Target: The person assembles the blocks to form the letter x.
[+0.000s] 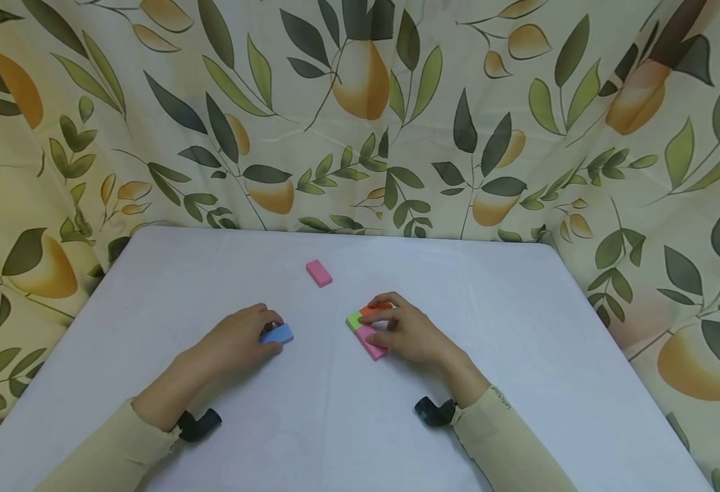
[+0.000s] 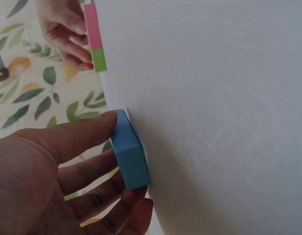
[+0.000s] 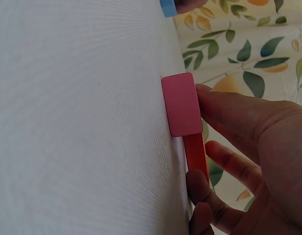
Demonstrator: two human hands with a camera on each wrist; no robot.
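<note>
My left hand (image 1: 239, 342) pinches a blue rectangular block (image 1: 280, 334) between thumb and fingers. In the left wrist view this block (image 2: 129, 152) stays close to the white surface. To the right, my right hand (image 1: 414, 333) curls over three blocks lying side by side. Its thumb is at the pink block (image 1: 370, 344), and other fingers reach the orange block (image 1: 370, 310), which they partly cover. At the left corner of this group is a green block (image 1: 353, 320). The right wrist view shows the pink block's end (image 3: 182, 105) with fingertips around the orange one (image 3: 196, 155).
Another pink block (image 1: 319, 273) lies apart, farther back between the hands. Everything rests on a white-covered table (image 1: 329, 424). A leaf-and-fruit patterned curtain (image 1: 347, 150) hangs behind and along the sides. A black wrist camera (image 1: 200, 425) sits on the left wrist, another (image 1: 435, 412) on the right.
</note>
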